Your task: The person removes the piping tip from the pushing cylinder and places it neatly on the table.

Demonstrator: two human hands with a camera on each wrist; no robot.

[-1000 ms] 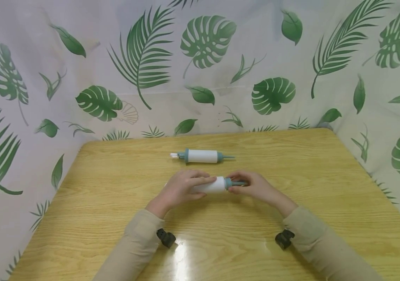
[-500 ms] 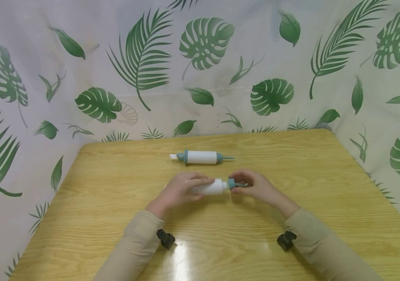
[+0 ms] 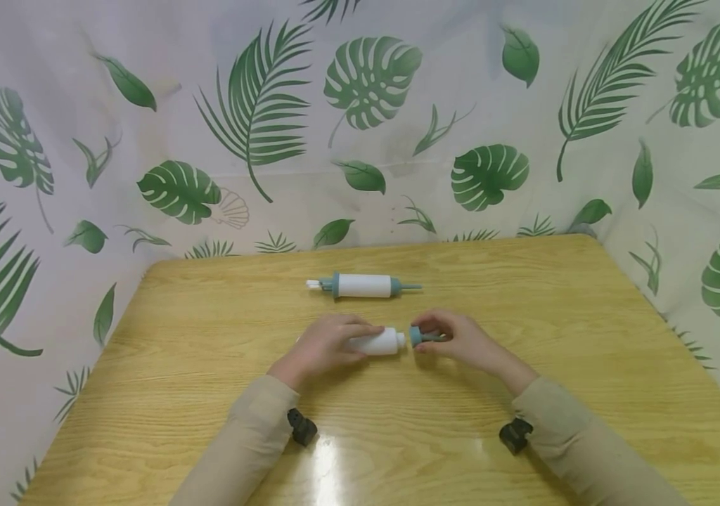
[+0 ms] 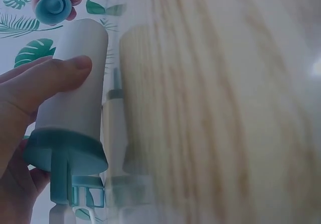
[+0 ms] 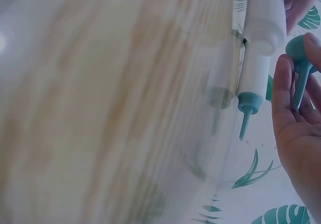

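Note:
My left hand [image 3: 325,344] grips the white barrel [image 3: 385,341] of a syringe-like tube held level above the table. In the left wrist view its thumb lies along the barrel, and a teal flange [image 4: 67,148] with a plunger stem shows at the rear end. My right hand [image 3: 461,341] pinches a teal nozzle cap [image 3: 415,336] just right of the barrel's bare white neck. A small gap separates cap and neck. In the left wrist view the cap's hollow side faces the barrel. The right wrist view shows the cap's thin spout [image 5: 301,86] pointing into the palm.
A second syringe-like tube [image 3: 365,285], white with teal ends, lies on the wooden table [image 3: 240,295] behind the hands. Its spout points right. A leaf-printed cloth [image 3: 410,154] hangs behind and at both sides of the table.
The teal cap was on the barrel's front end a second ago. It has come off to the right, uncovering the white neck, and now stands apart. The second tube has stayed put.

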